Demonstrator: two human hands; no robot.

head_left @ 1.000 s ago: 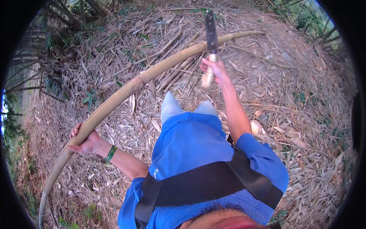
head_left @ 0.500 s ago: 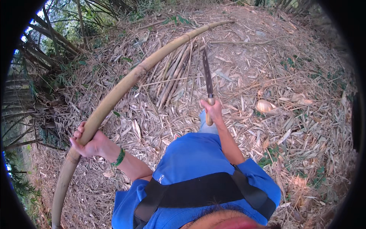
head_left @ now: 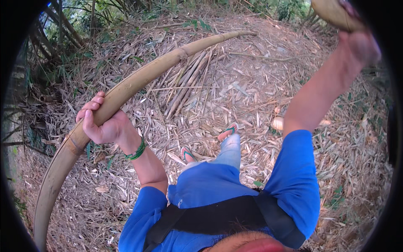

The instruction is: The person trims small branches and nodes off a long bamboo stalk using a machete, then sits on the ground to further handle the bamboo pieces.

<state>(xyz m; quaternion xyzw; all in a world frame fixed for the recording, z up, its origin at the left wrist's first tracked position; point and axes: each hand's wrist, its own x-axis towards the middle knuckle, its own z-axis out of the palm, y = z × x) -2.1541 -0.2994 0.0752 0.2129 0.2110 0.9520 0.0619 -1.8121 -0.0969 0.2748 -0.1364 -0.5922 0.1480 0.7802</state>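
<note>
Leaf-strewn ground (head_left: 260,86) fills the scene; across it sweeps the big bamboo pole (head_left: 130,86), curving from 8 o'clock up to 1 o'clock; the wearer's blue shirt (head_left: 208,182) sits at 6; up near 12, just beyond the pole's underside, lies a loose bundle of thin sticks (head_left: 187,86); and the hands are wide apart; over at 9 the left hand (head_left: 110,127) is clamped on the pole, fingers wrapped over it, thumb along the near side; high at 2 the right hand (head_left: 360,47), blurred, grips a pale wooden handle (head_left: 336,14), partly cut off by the view's edge; a green bracelet (head_left: 140,150) rings the left wrist.
</note>
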